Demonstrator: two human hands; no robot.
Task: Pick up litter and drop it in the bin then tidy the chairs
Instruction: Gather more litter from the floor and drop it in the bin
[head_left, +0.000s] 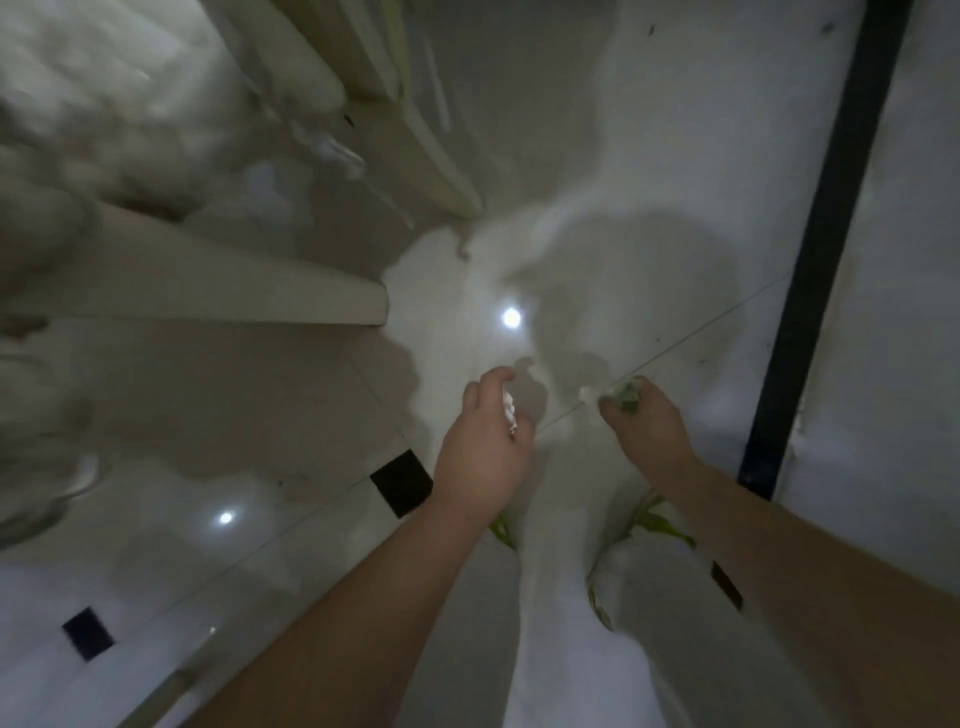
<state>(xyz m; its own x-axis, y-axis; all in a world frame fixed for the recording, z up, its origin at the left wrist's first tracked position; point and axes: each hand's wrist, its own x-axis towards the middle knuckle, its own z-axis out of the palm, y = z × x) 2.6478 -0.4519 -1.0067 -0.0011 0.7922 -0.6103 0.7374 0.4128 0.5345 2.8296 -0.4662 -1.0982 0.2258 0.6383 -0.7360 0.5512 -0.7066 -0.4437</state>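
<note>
We look straight down at a glossy white tiled floor (649, 130) with small black square insets (401, 483) at the tile corners. Both our arms reach forward and down over it.

Our left hand (485, 452) is in the middle of the view, with the fingers curled inward. Between the fingers and the palm we see a small white scrap of litter (510, 413), which the hand holds; only its edge shows, so we cannot tell what kind of scrap it is.

Our right hand (649, 421) is just beside it, a little to the right and apart from the left hand. Its fingers are bent and closed around a crumpled green and white piece (626, 396) at the fingertips. A pale bit sticks out to the left of the fingers, and it is perhaps part of the same piece, but the picture is blurred there.

Below the hands we see our legs in light trousers (561, 597), and shoes with green laces (660, 522) near the right forearm.

At the upper left stand pale, cream-coloured pieces of furniture (234, 280), with a flat edge reaching toward the middle. They are blurred. A dark straight bar (831, 208) runs down the right side of the view. Two bright spots of reflected light (511, 317) lie on the floor.
</note>
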